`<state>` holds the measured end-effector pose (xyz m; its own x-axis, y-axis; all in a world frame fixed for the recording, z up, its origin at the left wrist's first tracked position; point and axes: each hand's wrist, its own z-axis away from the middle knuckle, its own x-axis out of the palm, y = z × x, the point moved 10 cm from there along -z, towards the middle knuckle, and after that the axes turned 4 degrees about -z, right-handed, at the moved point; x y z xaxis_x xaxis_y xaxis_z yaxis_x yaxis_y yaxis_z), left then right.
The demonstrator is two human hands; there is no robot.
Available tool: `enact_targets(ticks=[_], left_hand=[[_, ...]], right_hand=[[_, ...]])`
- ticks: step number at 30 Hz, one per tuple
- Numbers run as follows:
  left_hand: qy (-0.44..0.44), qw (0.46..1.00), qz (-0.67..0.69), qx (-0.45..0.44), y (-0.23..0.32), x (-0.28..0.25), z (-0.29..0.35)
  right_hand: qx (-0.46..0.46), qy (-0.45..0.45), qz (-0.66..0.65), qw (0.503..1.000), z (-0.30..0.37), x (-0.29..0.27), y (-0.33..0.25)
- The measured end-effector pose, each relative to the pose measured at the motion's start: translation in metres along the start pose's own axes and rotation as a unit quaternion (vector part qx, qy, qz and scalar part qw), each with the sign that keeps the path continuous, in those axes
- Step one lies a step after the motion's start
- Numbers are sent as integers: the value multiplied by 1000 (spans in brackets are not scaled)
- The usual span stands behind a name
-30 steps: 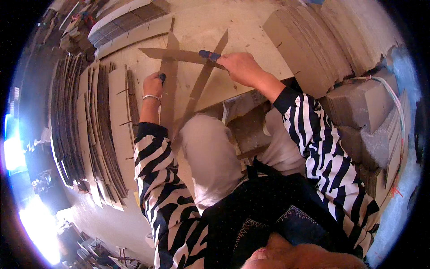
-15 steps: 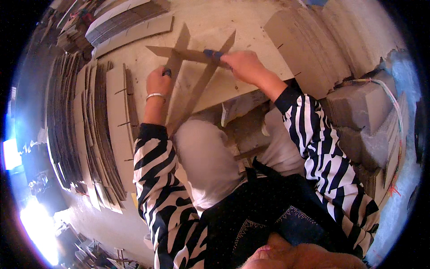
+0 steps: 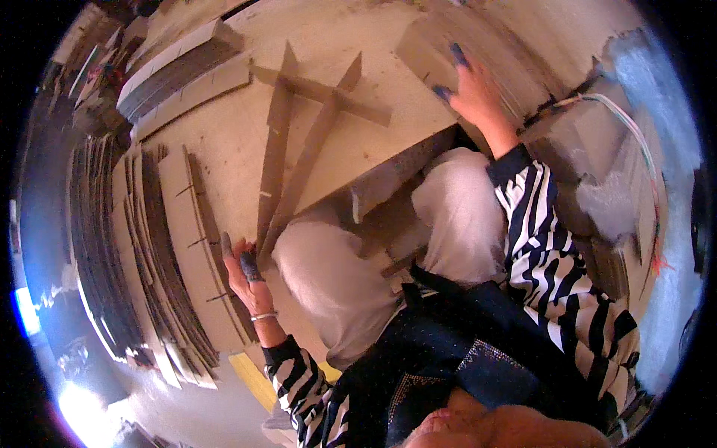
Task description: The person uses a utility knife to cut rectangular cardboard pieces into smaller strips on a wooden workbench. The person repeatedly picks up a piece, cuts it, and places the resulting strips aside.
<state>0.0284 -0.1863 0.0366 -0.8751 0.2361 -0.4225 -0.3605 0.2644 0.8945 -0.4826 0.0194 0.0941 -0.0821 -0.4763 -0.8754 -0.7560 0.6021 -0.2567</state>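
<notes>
Two long cardboard strips (image 3: 305, 155) stand on edge on the tabletop, crossed near their far ends by a shorter cardboard strip (image 3: 364, 107). Neither hand touches this joined piece. My left hand (image 3: 248, 284) is low at the left, thumb and finger apart, next to the nearest slotted cardboard strip (image 3: 196, 216) of the left-hand row. Nothing shows between its fingers. Over the right-hand cardboard stack (image 3: 493, 52), my right hand (image 3: 478, 95) reaches with spread fingers; whether it touches the top sheet I cannot tell. Dark coverings sit on some fingertips of both hands.
Rows of upright cardboard strips (image 3: 104, 246) line the left side. A stack of cardboard strips (image 3: 179, 71) lies at the far left of the table (image 3: 224, 157). My knees are under the table's near edge. A bundle of thin cords (image 3: 624, 116) hangs at the right.
Both hands have left the crossed strips, which now stand on the table. My left hand has moved down and left toward the upright strips, my right hand to the right over the stack.
</notes>
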Motion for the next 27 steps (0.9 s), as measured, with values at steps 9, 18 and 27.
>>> enact_targets(ticks=[9, 18, 27], left_hand=[[-188, 952, -210, 116, 14, 70, -79], [-178, 861, -473, 62, 28, 55, -132], [-95, 868, -487, 16, 34, 69, -127]], right_hand=[[-55, 105, 105, 987, 37, -6, 72], [-199, -28, -291, 935, 1, -33, -177], [-260, -206, -327, 885, 9, 65, -276]])
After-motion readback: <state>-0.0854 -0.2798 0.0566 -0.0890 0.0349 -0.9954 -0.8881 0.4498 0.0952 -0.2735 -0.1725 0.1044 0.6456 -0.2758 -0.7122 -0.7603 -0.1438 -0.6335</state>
